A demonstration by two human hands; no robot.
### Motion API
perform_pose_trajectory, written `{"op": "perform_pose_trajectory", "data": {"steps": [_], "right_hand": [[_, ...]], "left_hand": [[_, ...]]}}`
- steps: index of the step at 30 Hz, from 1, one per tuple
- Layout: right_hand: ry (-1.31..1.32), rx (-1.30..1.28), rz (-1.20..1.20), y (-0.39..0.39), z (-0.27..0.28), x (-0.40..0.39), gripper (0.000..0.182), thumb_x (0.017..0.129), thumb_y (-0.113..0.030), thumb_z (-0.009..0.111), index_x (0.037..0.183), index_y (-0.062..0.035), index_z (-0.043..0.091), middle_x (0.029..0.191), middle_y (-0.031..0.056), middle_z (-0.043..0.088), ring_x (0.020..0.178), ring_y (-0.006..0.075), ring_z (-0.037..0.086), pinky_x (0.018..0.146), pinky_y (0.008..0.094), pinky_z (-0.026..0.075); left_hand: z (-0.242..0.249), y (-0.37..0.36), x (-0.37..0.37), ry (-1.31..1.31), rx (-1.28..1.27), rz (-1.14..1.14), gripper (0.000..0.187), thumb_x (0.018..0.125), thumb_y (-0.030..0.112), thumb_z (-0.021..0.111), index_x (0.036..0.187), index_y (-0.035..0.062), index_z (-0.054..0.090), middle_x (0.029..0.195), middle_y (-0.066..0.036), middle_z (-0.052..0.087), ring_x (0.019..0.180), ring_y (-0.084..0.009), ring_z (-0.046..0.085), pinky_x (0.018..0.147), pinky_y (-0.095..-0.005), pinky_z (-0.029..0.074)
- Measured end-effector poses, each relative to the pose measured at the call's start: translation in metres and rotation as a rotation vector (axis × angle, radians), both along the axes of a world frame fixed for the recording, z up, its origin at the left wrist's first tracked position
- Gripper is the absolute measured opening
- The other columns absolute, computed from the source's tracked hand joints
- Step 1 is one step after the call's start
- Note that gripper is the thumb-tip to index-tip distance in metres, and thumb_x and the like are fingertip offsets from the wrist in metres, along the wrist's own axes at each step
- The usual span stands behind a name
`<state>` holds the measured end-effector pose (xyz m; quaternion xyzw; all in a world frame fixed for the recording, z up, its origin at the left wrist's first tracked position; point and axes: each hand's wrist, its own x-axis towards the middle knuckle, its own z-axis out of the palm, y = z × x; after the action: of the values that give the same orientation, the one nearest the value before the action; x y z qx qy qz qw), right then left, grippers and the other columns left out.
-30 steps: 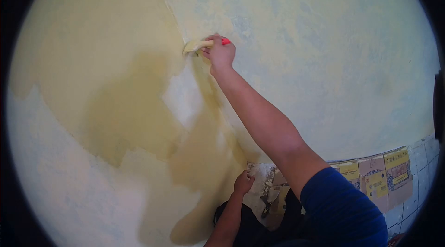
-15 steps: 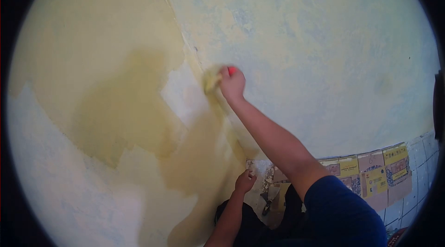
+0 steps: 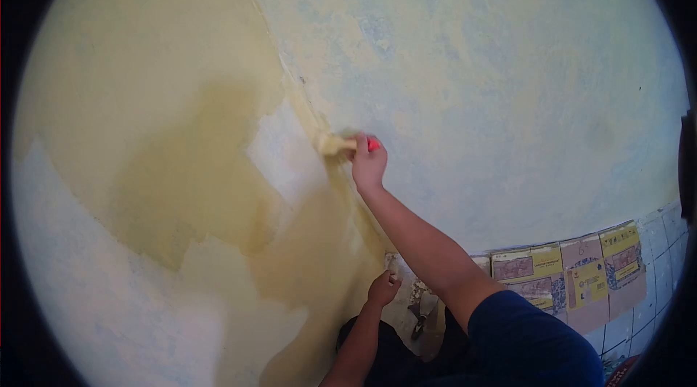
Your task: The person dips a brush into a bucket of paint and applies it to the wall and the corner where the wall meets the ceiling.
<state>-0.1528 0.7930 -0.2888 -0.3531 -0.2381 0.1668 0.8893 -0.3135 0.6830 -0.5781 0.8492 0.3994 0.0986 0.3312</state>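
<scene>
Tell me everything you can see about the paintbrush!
The paintbrush has a pale yellow head and a handle with a bright red end. It's roughly sideways in the picture, head leftward, seemingly against the corner where two walls meet. The right hand grips the handle. Blur hides the bristles.

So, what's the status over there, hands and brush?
Right hand gripping brush, head end at wall corner. Left hand lower down, contents unclear. No obstruction visible around brush.
</scene>
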Motion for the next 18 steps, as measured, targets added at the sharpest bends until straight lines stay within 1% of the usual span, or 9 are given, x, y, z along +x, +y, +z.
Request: {"op": "perform_pose_trajectory", "data": {"steps": [2, 4, 7, 9, 11, 13, 14, 16, 18], "right_hand": [[-0.108, -0.083, -0.074, -0.015, -0.036, 0.001, 0.024, 0.098, -0.022, 0.056, 0.09, -0.0022, 0.066, 0.071, 0.0075, 0.064, 0.06, 0.0164, 0.062, 0.058, 0.0321, 0.05], [-0.47, -0.536, -0.167, -0.032, -0.045, 0.005, 0.024, 0.094, -0.026, 0.058, 0.089, -0.0042, 0.066, 0.074, 0.0159, 0.065, 0.067, 0.0311, 0.065, 0.065, 0.0404, 0.05], [-0.607, -0.589, -0.24, -0.025, -0.016, 0.007, 0.024, 0.091, -0.028, 0.059, 0.087, -0.0047, 0.065, 0.081, 0.0217, 0.064, 0.078, 0.0422, 0.062, 0.069, 0.0469, 0.049], [-0.637, -0.492, -0.251, -0.011, 0.037, 0.007, 0.026, 0.091, -0.028, 0.058, 0.083, -0.0039, 0.063, 0.081, 0.0218, 0.064, 0.082, 0.0428, 0.062, 0.07, 0.0491, 0.048], [-0.649, -0.299, -0.347, -0.004, 0.103, 0.002, 0.031, 0.092, -0.03, 0.058, 0.081, -0.0015, 0.064, 0.075, 0.0224, 0.062, 0.072, 0.0417, 0.06, 0.065, 0.0466, 0.046], [-0.612, -0.227, -0.33, -0.009, 0.158, 0.002, 0.029, 0.094, -0.028, 0.058, 0.086, -0.0012, 0.066, 0.073, 0.0179, 0.064, 0.067, 0.0321, 0.062, 0.064, 0.0397, 0.048], [-0.614, -0.228, -0.33, -0.014, 0.173, 0.002, 0.029, 0.094, -0.028, 0.058, 0.086, -0.0012, 0.066, 0.073, 0.0179, 0.064, 0.067, 0.0321, 0.062, 0.064, 0.0397, 0.048], [-0.431, 0.104, -0.188, -0.017, 0.19, 0.001, 0.026, 0.097, -0.024, 0.058, 0.093, -0.0004, 0.068, 0.076, 0.011, 0.068, 0.068, 0.0174, 0.063, 0.065, 0.031, 0.049], [-0.445, 0.127, -0.187, -0.02, 0.185, -0.003, 0.023, 0.097, -0.021, 0.059, 0.095, 0.0002, 0.068, 0.079, 0.0091, 0.068, 0.071, 0.0139, 0.062, 0.068, 0.0283, 0.049]], "left_hand": [[-0.001, -0.001, -0.002, 0.021, -0.016, -0.014, 0.045, 0.089, 0.037, 0.067, 0.119, 0.004, 0.06, 0.099, -0.014, 0.07, 0.093, -0.0303, 0.068, 0.084, -0.0394, 0.052], [-0.003, 0.002, -0.001, 0.037, -0.01, -0.005, 0.046, 0.089, 0.037, 0.067, 0.119, 0.0041, 0.06, 0.098, -0.014, 0.07, 0.094, -0.0304, 0.068, 0.084, -0.0394, 0.052], [-0.004, 0.001, 0.0, 0.026, -0.009, 0.009, 0.045, 0.089, 0.037, 0.067, 0.119, 0.0039, 0.06, 0.097, -0.015, 0.07, 0.094, -0.0305, 0.068, 0.084, -0.0395, 0.052], [-0.002, 0.001, 0.001, 0.03, -0.021, 0.007, 0.045, 0.089, 0.037, 0.067, 0.119, 0.0038, 0.06, 0.097, -0.015, 0.07, 0.094, -0.0305, 0.068, 0.084, -0.0396, 0.052], [-0.002, 0.001, -0.002, 0.042, -0.039, 0.007, 0.045, 0.088, 0.037, 0.067, 0.118, 0.0037, 0.06, 0.097, -0.016, 0.07, 0.094, -0.0306, 0.068, 0.084, -0.0396, 0.052], [-0.004, 0.003, -0.003, 0.02, -0.03, 0.0, 0.045, 0.088, 0.036, 0.068, 0.118, 0.0038, 0.06, 0.097, -0.016, 0.07, 0.093, -0.0308, 0.068, 0.084, -0.0396, 0.052], [-0.007, 0.003, -0.004, 0.019, -0.032, 0.0, 0.045, 0.088, 0.036, 0.068, 0.118, 0.0038, 0.06, 0.097, -0.016, 0.07, 0.093, -0.0308, 0.068, 0.084, -0.0396, 0.052], [-0.008, 0.005, -0.004, -0.017, -0.007, 0.008, 0.046, 0.087, 0.038, 0.067, 0.118, 0.0044, 0.06, 0.093, -0.013, 0.071, 0.091, -0.031, 0.068, 0.082, -0.0403, 0.052], [-0.005, 0.005, -0.002, -0.013, -0.013, 0.017, 0.046, 0.087, 0.037, 0.067, 0.118, 0.0044, 0.06, 0.093, -0.013, 0.071, 0.091, -0.0309, 0.068, 0.082, -0.0404, 0.052]]}}
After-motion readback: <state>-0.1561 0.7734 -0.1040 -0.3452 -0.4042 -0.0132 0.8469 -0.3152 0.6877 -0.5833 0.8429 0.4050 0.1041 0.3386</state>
